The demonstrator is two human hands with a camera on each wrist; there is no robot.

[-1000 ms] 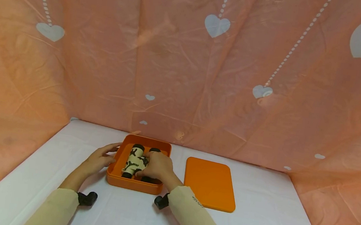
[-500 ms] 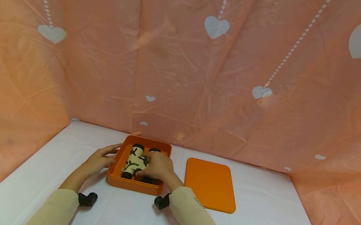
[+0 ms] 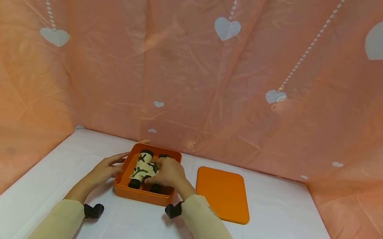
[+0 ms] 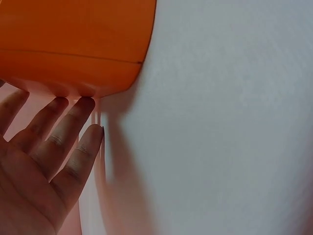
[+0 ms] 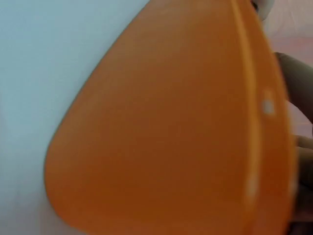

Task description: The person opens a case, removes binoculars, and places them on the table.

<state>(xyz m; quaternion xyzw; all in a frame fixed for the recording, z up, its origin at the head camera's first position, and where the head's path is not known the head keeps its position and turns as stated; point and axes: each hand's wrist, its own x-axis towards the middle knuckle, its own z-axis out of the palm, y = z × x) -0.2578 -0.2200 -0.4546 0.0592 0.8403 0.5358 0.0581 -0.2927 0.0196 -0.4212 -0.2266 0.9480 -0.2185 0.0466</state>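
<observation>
A pair of camouflage binoculars (image 3: 141, 168), cream with dark patches and black ends, is at the orange box (image 3: 141, 196), within its rim in the head view. My right hand (image 3: 171, 172) grips the binoculars round the right barrel and middle, hiding part of them. At the box's left side, my left hand (image 3: 104, 170) has its fingers spread. In the left wrist view, the fingertips of this left hand (image 4: 49, 152) touch the orange box wall (image 4: 73, 73). From the right wrist, the box's outer wall (image 5: 161, 127) fills most of the picture, with fingers (image 5: 298, 81) behind its rim.
A flat orange lid (image 3: 223, 194) lies on the white tabletop (image 3: 282, 228), right of the box. Behind and at both sides hangs a pink-orange curtain (image 3: 189, 72) with white hearts. A black wrist strap piece (image 3: 94, 211) juts out beside the left sleeve.
My right hand and the binoculars have shifted slightly up and away from me in the head view. The left hand, box and lid stay nearly in place.
</observation>
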